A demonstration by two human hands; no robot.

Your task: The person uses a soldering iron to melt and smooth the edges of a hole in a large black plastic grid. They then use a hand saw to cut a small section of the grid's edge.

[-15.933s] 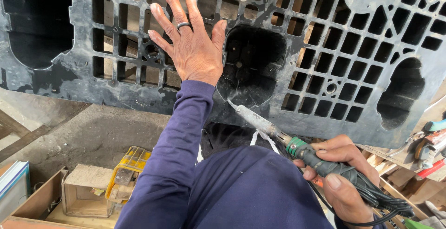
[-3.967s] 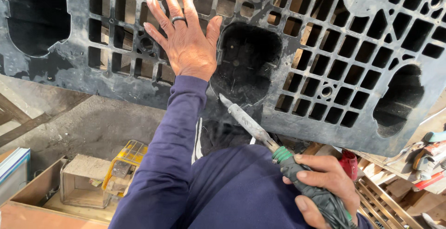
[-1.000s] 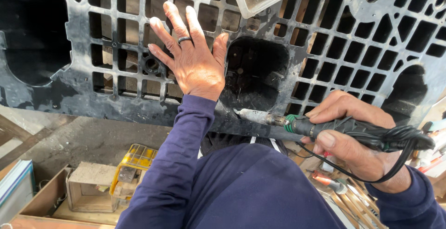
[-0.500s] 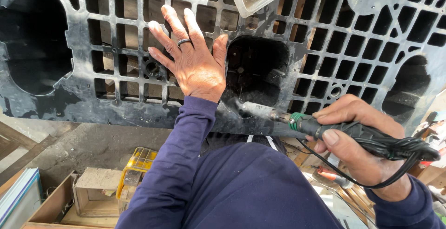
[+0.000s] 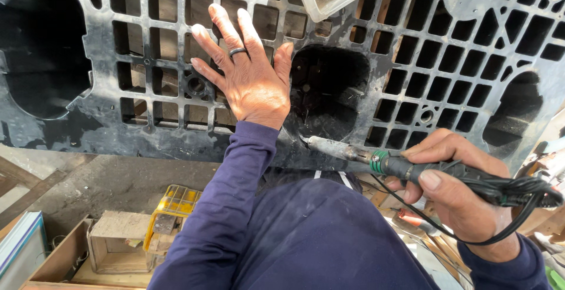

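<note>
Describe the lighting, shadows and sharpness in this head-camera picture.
Head view: daylight falls on the left hand, spread flat on the black plastic grid pallet, casting finger shadows beside it; the large round holes stay nearly black. The right hand and its soldering iron with black handle and green collar are sharp. The yellow plastic crate below looks softer. Straight pallet edges bow near the corners.

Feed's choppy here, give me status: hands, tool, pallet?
Left hand flat on black plastic pallet. Right hand grips soldering iron, tip at pallet's lower edge. Nothing blocking the tip.
</note>
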